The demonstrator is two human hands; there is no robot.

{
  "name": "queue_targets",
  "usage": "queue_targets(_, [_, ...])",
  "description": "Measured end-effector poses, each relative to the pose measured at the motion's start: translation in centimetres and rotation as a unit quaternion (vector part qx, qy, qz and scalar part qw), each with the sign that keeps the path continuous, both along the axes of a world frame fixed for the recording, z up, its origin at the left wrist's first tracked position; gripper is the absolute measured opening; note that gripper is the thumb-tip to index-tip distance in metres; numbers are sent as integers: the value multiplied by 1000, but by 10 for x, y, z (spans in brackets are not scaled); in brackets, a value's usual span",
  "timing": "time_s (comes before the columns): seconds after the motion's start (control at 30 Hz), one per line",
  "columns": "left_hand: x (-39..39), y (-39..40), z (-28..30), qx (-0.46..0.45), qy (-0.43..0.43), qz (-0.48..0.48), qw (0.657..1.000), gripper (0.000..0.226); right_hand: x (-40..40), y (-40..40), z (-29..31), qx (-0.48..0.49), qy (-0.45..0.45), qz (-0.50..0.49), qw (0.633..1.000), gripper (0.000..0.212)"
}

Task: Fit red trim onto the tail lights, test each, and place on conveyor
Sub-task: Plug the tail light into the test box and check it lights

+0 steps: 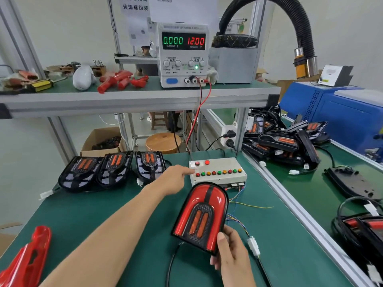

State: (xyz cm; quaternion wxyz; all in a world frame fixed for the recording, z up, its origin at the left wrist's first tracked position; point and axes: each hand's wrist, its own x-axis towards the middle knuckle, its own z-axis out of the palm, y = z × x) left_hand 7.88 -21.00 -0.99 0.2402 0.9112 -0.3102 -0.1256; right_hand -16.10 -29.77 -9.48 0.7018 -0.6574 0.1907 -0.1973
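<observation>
Left grip (176, 179): forefinger extending, touching the test box (217, 171) at its button row.
Right grip (230, 249): clasping the trimmed tail light (200, 216) by its lower edge, tilted above the tabletop (128, 220).
Untrimmed lights (112, 168): lying at the tabletop's far left.

A tail light (200, 218) fitted with glossy red trim is held tilted above the green table (128, 235). Three untrimmed black tail lights (113, 169) are lined up at the table's far left edge.

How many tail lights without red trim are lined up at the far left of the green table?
3, side by side: the left one, the middle one, and the right one, nearest the left hand. None looks hidden there.
</observation>
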Motion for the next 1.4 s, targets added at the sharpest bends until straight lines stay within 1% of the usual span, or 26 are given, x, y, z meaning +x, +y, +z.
queue_targets(0.1, [4,-9,-4,65,-20,-50,996,76,2,-1,-2,-3,-6,-14,1000,19])
queue_targets(0.2, [2,-14,-14,80,-52,-71,993,80,3,-1,-3,1,-10,-19,1000,21])
queue_targets(0.5, [1,-17,-25,98,-97,-78,987,76,4,-3,-3,-11,-13,-16,1000,23])
queue_targets(0.6, [0,-19,-27,103,-97,-77,987,74,4,-2,-1,-27,-15,-12,999,22])
queue_targets(0.73, [-2,-19,-26,104,-83,-76,988,75,2,-3,1,-27,-13,-9,1000,22])
queue_targets(0.8, [-3,-18,-25,102,-90,-75,988,74,1,-2,2,-21,-12,-6,1000,22])
queue_targets(0.9, [-4,-19,-25,96,-108,-68,987,71,1,-2,1,-9,-17,-2,1000,23])
queue_targets(1.07, [-3,-24,-28,111,-128,-71,983,55,3,-4,-3,-15,-14,-9,1000,22])
queue_targets(1.2, [-2,-26,-24,134,-143,-62,979,57,3,-4,-3,-13,-12,-8,1000,21])
queue_targets(1.3, [-3,-28,-25,123,-171,-57,976,56,3,-4,-2,4,-18,-11,1000,21])
queue_targets(1.4, [0,-32,-27,90,-190,-72,975,52,3,-3,-1,17,-25,-10,1000,22])
